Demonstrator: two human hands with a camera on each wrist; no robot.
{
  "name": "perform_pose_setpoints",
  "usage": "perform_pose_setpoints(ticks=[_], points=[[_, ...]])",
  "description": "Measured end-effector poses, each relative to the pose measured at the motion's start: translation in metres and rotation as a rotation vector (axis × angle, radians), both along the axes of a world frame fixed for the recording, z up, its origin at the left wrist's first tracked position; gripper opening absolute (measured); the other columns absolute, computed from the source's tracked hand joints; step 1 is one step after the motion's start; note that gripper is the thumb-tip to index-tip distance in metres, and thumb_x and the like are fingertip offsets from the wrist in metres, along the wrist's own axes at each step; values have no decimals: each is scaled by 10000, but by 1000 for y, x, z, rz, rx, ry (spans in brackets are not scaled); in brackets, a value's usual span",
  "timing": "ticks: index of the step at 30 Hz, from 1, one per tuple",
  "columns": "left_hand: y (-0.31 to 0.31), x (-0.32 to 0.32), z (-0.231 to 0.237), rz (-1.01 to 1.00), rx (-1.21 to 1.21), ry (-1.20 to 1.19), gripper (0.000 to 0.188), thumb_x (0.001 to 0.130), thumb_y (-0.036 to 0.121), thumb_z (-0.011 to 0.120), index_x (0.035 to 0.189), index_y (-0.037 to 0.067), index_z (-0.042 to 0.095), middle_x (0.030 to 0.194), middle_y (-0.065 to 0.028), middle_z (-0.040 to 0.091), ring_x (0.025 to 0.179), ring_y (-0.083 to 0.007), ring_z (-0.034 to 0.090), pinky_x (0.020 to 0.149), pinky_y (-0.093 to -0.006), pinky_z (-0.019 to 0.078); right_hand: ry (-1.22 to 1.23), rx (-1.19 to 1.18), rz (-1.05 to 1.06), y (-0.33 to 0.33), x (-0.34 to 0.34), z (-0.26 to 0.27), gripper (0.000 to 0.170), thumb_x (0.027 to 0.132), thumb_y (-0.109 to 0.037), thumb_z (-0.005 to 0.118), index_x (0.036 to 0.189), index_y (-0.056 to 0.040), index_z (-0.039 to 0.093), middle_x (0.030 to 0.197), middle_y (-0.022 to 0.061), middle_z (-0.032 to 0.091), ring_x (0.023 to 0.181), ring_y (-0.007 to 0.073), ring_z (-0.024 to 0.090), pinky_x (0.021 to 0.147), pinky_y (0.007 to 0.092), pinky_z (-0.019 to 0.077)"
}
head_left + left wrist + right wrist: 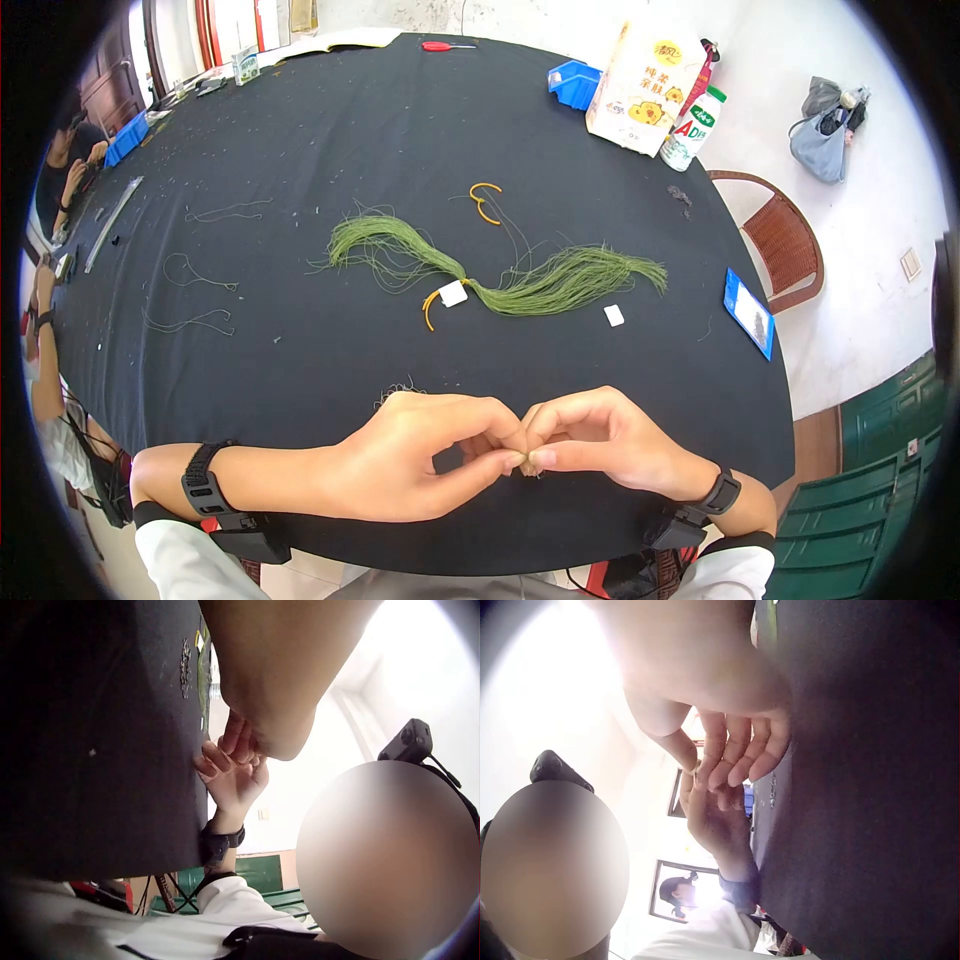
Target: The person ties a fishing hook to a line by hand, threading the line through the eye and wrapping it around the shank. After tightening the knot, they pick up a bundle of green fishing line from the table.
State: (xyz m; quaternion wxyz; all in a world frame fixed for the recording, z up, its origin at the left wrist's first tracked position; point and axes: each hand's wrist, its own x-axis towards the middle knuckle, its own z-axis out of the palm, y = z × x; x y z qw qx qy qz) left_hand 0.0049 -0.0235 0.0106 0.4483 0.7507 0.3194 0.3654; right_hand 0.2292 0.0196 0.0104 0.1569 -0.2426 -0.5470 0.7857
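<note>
Above the near part of the table, my left hand and right hand meet fingertip to fingertip. Thumb and forefinger of each pinch a small tan wisp, mostly hidden by the fingertips; I cannot tell its kind. Farther out lies a long bundle of green strands, gathered at its middle. A white square tag sits by that gathered point, beside a curved orange piece. Just beyond my left hand is a small heap of dark curly bits, also visible in the left wrist view.
An orange open ring and a second white square lie near the bundle. Loose thin threads are at left. A tissue pack, a bottle and a blue bin stand far right. Another person sits at left.
</note>
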Motion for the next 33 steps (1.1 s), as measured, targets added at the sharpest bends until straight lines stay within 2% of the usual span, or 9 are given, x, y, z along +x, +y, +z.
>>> perform_pose_setpoints(ticks=[10, 13, 16, 18, 21, 22, 25, 28, 33], points=[[0, 6, 4, 133, -45, -18, 108, 849, 37, 652, 949, -5, 656, 791, -80, 672, 669, -131, 653, 596, -253, 513, 90, 57, -94, 4, 1, -4, 104, 903, -104, 612, 942, -10, 629, 909, 24, 603, 829, 89, 564, 762, 255, 457], [0, 4, 3, 145, -31, 23, 94, 861, 44, 643, 936, -6, 667, 792, -77, 672, 670, -120, 648, 594, -245, 512, 122, 24, -180, 3, -1, -1, 90, 905, -80, 570, 894, 3, 602, 930, 94, 577, 812, 168, 572, 719, 308, 482], [0, 4, 0, 115, -137, -8, 92, 863, 61, 645, 931, 4, 670, 800, -71, 672, 670, -119, 646, 594, -249, 512, 213, -16, -206, 1, -2, 0, 94, 907, -93, 568, 893, -3, 593, 976, 120, 580, 826, 189, 591, 682, 310, 507], [0, 4, -6, 61, -195, -1, 104, 863, 75, 645, 947, 16, 665, 813, -66, 671, 668, -126, 644, 590, -255, 512, 261, -45, -143, 3, -1, 2, 108, 918, -104, 569, 946, -10, 613, 1005, 110, 606, 882, 179, 614, 717, 308, 521], [0, 6, -7, 15, -150, -2, 100, 852, 78, 655, 936, 28, 676, 781, -55, 663, 680, -135, 632, 574, -265, 511, 292, -72, -89, 5, 3, 2, 127, 923, -111, 570, 975, -8, 625, 1014, 113, 631, 927, 188, 631, 737, 309, 530], [1, 5, -6, 17, 1, 81, 100, 828, 73, 675, 923, 44, 687, 781, -46, 663, 696, -148, 619, 542, -271, 509, 295, -78, -80, 6, 3, 2, 131, 923, -112, 571, 976, -6, 626, 1011, 116, 636, 936, 196, 634, 738, 310, 531], [1, 6, -11, 1, 176, 89, 106, 804, 61, 692, 910, 59, 696, 780, -33, 661, 709, -149, 602, 504, -268, 500, 192, -47, -150, 3, 1, 8, 115, 897, -105, 576, 888, 9, 591, 935, 145, 615, 822, 215, 628, 710, 324, 530], [0, 6, -7, 45, 200, 112, 125, 781, 35, 715, 905, 34, 708, 830, -38, 681, 742, -143, 597, 552, -271, 493, 219, 8, -124, 10, 5, 1, 133, 913, -113, 585, 966, 0, 630, 955, 97, 644, 874, 159, 622, 764, 300, 509], [0, 6, -4, 114, 106, 98, 135, 783, 42, 716, 917, 38, 718, 841, -31, 684, 790, -151, 583, 561, -263, 495, 229, 22, -135, 14, 6, 2, 133, 907, -124, 597, 956, -7, 635, 948, 92, 644, 849, 135, 596, 769, 279, 479]])
